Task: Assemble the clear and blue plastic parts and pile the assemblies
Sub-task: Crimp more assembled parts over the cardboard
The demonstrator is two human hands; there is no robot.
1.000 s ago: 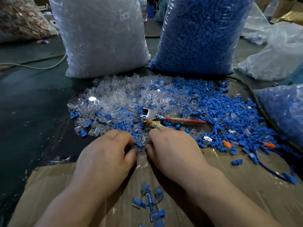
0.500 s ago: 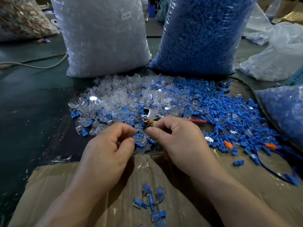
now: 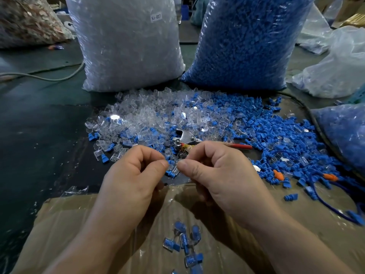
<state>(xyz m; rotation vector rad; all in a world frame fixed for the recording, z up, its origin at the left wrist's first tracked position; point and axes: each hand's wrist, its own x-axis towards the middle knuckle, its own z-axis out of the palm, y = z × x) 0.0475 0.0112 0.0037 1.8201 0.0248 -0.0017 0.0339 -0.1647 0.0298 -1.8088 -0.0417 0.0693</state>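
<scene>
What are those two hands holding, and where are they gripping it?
Each pinches a small part by one end between thumb and forefinger: the left hand apparently a blue part, the right hand a clear part.

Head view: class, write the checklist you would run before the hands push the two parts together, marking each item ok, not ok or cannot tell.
1. Left hand pinches a blue part: ok.
2. Right hand pinches a clear part: ok.
3. Parts lined up end to end: cannot tell, fingertips hide them.
4. Pile of assemblies within reach on the cardboard: ok.
5. Red-handled pliers clear of the hands: cannot tell.
</scene>
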